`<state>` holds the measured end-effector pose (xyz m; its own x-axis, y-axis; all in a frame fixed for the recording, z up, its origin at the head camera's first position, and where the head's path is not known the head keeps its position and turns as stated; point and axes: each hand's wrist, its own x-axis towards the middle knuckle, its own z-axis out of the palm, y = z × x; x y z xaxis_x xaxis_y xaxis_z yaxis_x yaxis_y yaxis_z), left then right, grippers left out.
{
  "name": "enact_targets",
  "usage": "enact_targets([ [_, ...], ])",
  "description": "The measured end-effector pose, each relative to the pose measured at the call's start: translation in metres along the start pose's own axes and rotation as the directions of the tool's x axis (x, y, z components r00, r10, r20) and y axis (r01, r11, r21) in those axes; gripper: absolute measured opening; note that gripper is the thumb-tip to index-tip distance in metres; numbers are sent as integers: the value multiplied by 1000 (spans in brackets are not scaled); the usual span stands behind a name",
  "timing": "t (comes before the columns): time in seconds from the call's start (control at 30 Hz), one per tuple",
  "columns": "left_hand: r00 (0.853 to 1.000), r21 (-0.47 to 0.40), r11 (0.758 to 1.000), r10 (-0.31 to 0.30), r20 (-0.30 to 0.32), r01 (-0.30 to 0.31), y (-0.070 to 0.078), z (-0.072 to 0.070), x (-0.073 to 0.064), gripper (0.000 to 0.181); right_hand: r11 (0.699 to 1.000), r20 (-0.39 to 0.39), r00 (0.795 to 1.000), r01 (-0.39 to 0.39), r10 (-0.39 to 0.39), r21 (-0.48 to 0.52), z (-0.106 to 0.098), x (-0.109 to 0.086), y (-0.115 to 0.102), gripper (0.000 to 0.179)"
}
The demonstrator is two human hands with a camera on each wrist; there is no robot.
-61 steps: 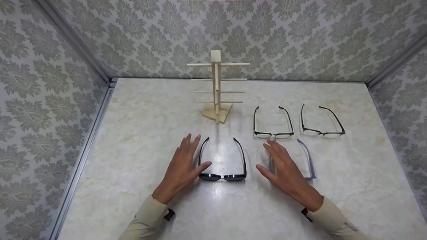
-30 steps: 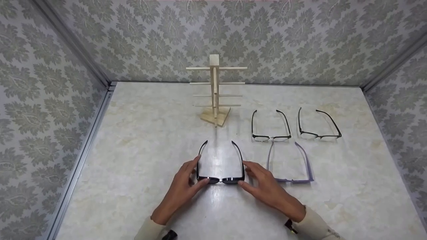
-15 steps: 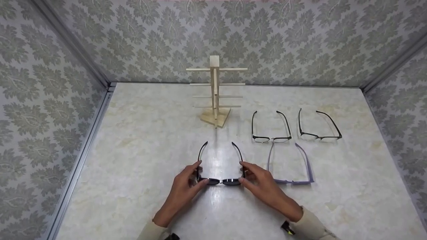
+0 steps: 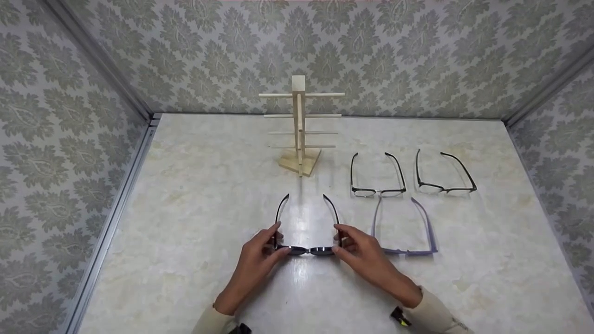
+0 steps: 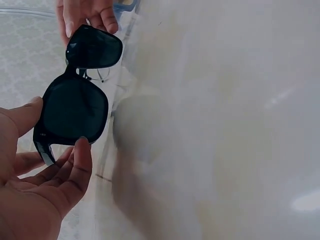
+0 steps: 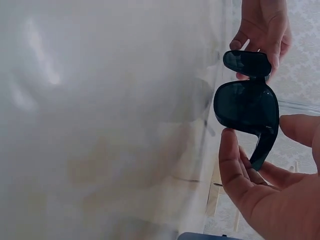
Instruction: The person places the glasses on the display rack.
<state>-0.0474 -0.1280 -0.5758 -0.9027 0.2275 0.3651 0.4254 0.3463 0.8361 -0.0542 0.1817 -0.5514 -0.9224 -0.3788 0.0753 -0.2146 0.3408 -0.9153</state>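
Black sunglasses (image 4: pixel 321 251) with dark lenses are held between both hands, temples spread and pointing toward the stand. My left hand (image 4: pixel 253 257) pinches the left end of the frame, thumb at the lens side and fingers along the temple. At the opposite end my right hand (image 4: pixel 371 260) grips the frame the same way. In the left wrist view the dark lens (image 5: pixel 75 110) sits between thumb and fingertips, and the table lies beneath with a shadow on it. The right wrist view shows the other lens (image 6: pixel 246 105) and the hinge corner by the right fingers.
A wooden stand (image 4: pixel 299 125) with several pairs of crossbars rises at the back middle. Purple glasses (image 4: pixel 431 236) lie just right of my right hand. Behind them lie two dark-framed pairs, the nearer glasses (image 4: pixel 390 190) and the farther-right glasses (image 4: pixel 457 189). Patterned walls (image 4: pixel 213 41) enclose the table.
Both hands came in from beside the sunglasses and took hold of their two ends. Over the last half second the sunglasses have shifted only slightly; the other glasses stay put.
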Motion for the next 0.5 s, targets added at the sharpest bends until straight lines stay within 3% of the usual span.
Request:
enact_targets([
  [0.17,1000,-1,1000,18,-7,-18,3,-3,5,64,999,4,1000,-11,11,32,-5,4,-6,54],
  [0.5,1000,-41,999,-24,-20,23,11,-8,22,62,991,3,998,-63,63,121,-18,17,-17,58],
])
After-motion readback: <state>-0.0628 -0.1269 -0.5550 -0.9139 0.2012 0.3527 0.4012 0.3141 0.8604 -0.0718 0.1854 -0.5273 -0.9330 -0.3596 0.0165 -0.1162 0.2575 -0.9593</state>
